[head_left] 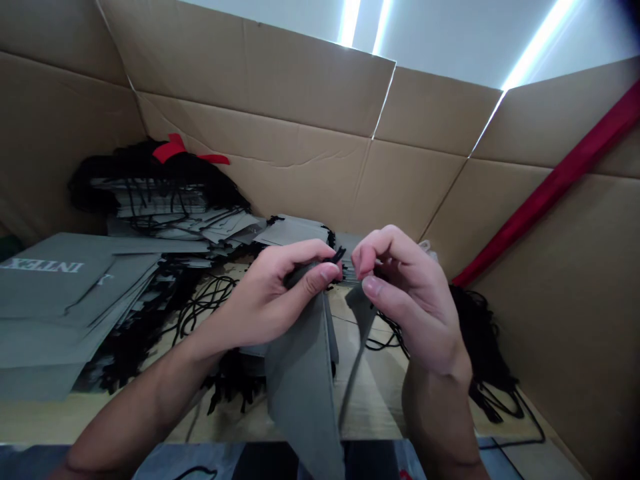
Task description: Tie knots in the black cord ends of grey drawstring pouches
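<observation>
A grey paper bag point(304, 373) hangs upright between my hands, its two panels spread apart at the top. My left hand point(270, 290) is closed on the left panel's upper edge, and a short black cord end point(340, 254) sticks up between thumb and forefinger. On the other side, my right hand point(417, 303) pinches with thumb and forefinger at the top of the narrower right panel point(361, 313). Its remaining fingers curl inward. Whether a cord is also in the right fingertips is hidden.
Flat grey bags with white INTEX print point(47, 266) lie stacked at left. Behind them is a bundle with black cords point(107, 163) and a red ribbon point(170, 148). Black cords point(477, 333) lie at right. Cardboard walls point(300, 140) enclose the wooden table point(240, 427).
</observation>
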A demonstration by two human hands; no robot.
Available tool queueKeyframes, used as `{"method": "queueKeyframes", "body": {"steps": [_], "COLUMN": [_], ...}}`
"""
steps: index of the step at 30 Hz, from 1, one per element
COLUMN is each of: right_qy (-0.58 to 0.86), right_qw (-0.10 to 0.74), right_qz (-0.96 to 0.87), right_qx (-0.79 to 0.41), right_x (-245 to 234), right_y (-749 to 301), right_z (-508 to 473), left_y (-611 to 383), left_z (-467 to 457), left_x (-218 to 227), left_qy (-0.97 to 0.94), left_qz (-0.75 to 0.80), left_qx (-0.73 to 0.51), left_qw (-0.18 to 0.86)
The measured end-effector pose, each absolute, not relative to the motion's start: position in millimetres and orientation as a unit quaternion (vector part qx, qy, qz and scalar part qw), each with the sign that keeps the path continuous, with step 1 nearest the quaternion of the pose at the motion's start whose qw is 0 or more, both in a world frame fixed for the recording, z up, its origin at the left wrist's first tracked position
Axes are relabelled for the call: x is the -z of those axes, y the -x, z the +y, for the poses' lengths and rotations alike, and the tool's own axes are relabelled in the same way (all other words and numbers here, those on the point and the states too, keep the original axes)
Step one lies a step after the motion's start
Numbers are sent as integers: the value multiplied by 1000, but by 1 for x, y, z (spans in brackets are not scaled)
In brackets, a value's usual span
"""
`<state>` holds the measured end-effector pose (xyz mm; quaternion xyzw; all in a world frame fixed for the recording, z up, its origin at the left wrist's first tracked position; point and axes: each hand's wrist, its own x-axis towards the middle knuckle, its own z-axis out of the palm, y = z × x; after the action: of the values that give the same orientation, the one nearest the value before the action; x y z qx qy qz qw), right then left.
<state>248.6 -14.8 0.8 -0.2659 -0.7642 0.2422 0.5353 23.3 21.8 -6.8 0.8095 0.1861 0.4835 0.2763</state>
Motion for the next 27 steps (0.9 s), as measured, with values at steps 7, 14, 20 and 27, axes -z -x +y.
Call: {"method": "queueKeyframes", "body": {"steps": [7, 14, 20, 27], "right_qy": [375, 440, 310, 200], "right_qw": [350, 424, 417, 419], "right_qz": [-845, -792, -843, -857], "right_qx": [-149, 5, 141, 225], "right_x": [-11, -4, 0, 21], "right_y": [-252, -269, -259, -216], "right_z": [-23, 8, 4, 4], "left_y": [-27, -2, 0, -11], "left_z": [28, 38, 72, 88], "left_x": [13, 4, 19, 31], "left_qy": [-760, -823, -626, -598], "left_qz": [251, 319, 360, 401], "left_qx": [-574, -430, -611, -635], "left_qw": [171, 186, 324, 279]}}
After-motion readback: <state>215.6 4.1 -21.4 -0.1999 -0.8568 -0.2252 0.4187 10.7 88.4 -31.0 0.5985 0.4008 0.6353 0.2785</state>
